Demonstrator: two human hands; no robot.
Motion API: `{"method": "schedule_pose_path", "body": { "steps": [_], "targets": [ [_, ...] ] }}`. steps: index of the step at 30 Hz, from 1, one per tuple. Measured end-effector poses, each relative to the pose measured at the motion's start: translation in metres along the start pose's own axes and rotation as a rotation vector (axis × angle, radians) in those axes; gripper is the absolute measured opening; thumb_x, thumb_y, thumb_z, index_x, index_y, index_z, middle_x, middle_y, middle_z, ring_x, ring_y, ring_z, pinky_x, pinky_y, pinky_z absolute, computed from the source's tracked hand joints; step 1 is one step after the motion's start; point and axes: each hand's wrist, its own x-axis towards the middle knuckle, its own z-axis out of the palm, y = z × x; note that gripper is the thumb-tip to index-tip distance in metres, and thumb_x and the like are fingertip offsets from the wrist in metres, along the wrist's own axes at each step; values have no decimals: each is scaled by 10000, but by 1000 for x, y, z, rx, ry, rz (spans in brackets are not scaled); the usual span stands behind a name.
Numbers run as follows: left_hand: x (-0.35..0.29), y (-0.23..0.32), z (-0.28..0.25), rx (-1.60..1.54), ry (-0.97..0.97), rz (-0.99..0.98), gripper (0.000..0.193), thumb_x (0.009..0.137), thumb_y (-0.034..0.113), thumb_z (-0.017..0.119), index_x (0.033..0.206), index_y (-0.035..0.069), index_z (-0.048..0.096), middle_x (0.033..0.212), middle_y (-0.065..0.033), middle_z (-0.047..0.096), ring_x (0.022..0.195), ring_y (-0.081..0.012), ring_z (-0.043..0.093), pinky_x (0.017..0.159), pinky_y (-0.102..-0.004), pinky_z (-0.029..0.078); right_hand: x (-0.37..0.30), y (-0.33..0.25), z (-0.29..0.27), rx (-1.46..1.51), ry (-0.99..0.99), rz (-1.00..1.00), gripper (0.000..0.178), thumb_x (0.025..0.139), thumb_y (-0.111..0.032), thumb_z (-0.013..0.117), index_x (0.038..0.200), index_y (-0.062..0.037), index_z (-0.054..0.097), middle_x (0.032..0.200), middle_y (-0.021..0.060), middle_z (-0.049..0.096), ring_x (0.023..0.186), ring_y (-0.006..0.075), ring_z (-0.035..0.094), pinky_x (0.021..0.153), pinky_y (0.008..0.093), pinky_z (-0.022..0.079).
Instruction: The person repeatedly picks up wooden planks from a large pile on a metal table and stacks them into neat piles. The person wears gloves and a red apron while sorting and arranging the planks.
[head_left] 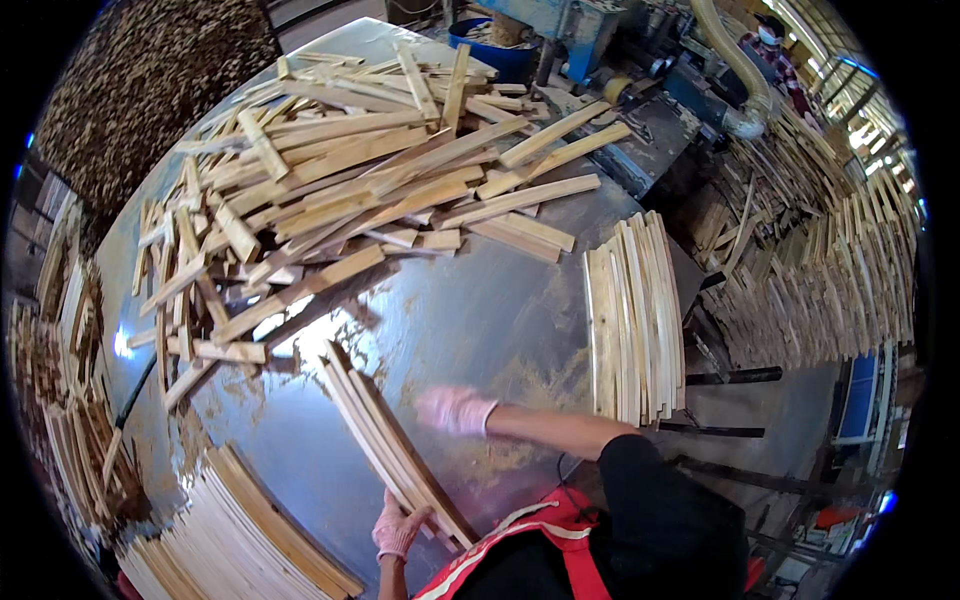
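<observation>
My left hand [398, 527], in a pink glove, grips the near end of a small bundle of wooden slats [392, 440]. The slats lie side by side on the metal table [520, 330], slanting away to the far left. My right hand [455, 410], also gloved in pink, is apart from the bundle on its right side. Motion smears its fingers, so their pose is unclear; no slat shows in it. Beyond both hands spreads a loose heap of wooden slats [340, 160], lying crosswise over one another.
One row of slats [632, 320] stands at the table's right edge, another row [235, 530] at the near left. A blue machine [590, 40] and a blue tub [497, 55] are at the far side. More slats [810, 290] are stacked at right. A person [770, 45] is at the far right.
</observation>
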Motion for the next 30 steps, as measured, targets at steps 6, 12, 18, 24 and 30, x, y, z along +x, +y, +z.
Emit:
{"method": "schedule_pose_path", "body": {
  "steps": [6, 12, 18, 24, 30],
  "targets": [
    [71, 33, -46, -428, 566, 210, 644, 834, 162, 802, 1400, -1, 541, 1303, -156, 641, 1077, -276, 658, 909, -395, 544, 46, 252, -178, -293, 597, 815, 497, 961, -255, 507, 1421, -71, 541, 1449, 197, 528, 1320, 387, 495, 1117, 506, 377],
    [151, 234, -91, -697, 242, 468, 505, 937, 85, 694, 1401, -39, 537, 1338, -149, 615, 1225, -230, 597, 1055, -341, 463, 54, 381, -207, -539, 357, 883, 361, 926, -226, 544, 1238, -105, 679, 1299, 132, 630, 1233, 340, 538, 1083, 546, 352],
    [163, 308, -68, -768, 3, 616, 533, 956, 160, 706, 1417, -43, 533, 1199, -150, 669, 1068, -219, 653, 945, -349, 556, 9, 294, -259, -565, 103, 441, 311, 891, -328, 601, 1087, -105, 695, 1084, 154, 688, 992, 339, 682, 860, 487, 524],
    [100, 283, 19, -1102, -458, 479, 648, 999, 335, 680, 1510, 32, 420, 1279, -146, 648, 1125, -233, 663, 997, -429, 566, -85, 101, -203, 257, -25, 451, 461, 927, -485, 609, 1022, -38, 667, 851, 211, 695, 878, 366, 710, 740, 473, 575],
    [69, 244, 34, -1281, -396, 348, 508, 961, 157, 679, 1414, 41, 479, 1161, -143, 670, 1080, -264, 668, 957, -435, 569, -160, 8, -160, 1015, -117, 386, 742, 911, -518, 694, 1407, 3, 509, 1285, 202, 624, 1171, 322, 645, 997, 444, 527]
  ]
}}
